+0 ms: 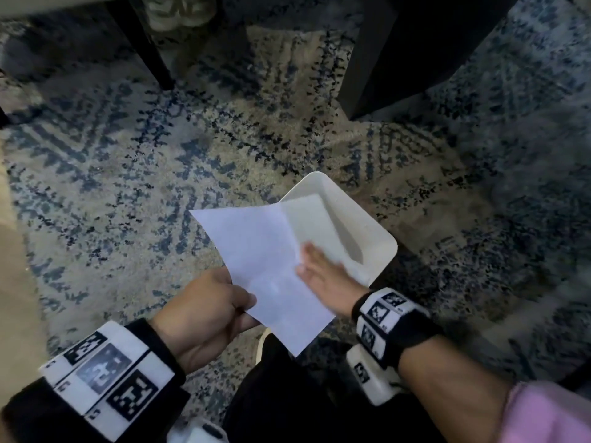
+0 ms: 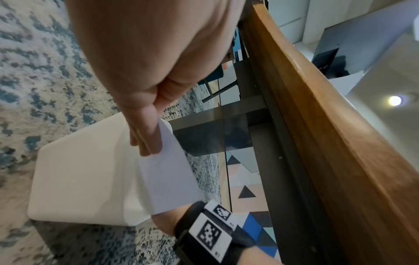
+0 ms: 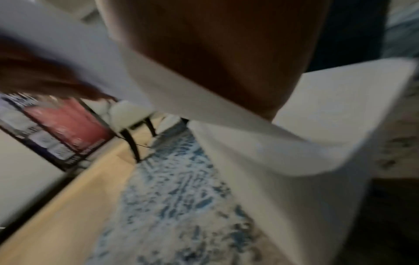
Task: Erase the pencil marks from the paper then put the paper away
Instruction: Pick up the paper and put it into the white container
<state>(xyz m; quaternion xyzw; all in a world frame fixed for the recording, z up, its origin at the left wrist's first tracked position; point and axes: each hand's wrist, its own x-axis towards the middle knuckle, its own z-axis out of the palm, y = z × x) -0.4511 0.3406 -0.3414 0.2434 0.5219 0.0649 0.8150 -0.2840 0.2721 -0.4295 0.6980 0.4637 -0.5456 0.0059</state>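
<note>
A blank white sheet of paper (image 1: pixel 265 257) hangs in the air above a white rectangular bin (image 1: pixel 358 225) that stands on the rug. My left hand (image 1: pixel 246 306) pinches the sheet's near left edge between thumb and fingers; its fingers (image 2: pixel 149 141) press on the paper (image 2: pixel 167 175) in the left wrist view, with the bin (image 2: pixel 86 170) below. My right hand (image 1: pixel 307 260) lies flat and blurred on the sheet's right side, fingers straight. The right wrist view is blurred, with the paper (image 3: pixel 163 93) crossing the palm and the bin (image 3: pixel 328 116) just beyond. No pencil marks show.
A blue and beige patterned rug (image 1: pixel 160 187) covers the floor. A dark table leg (image 1: pixel 144 46) and a dark furniture block (image 1: pixel 409 52) stand beyond the bin. A wooden table edge (image 2: pixel 317 107) runs beside my left hand. Bare wooden floor (image 3: pixel 68 197) lies past the rug.
</note>
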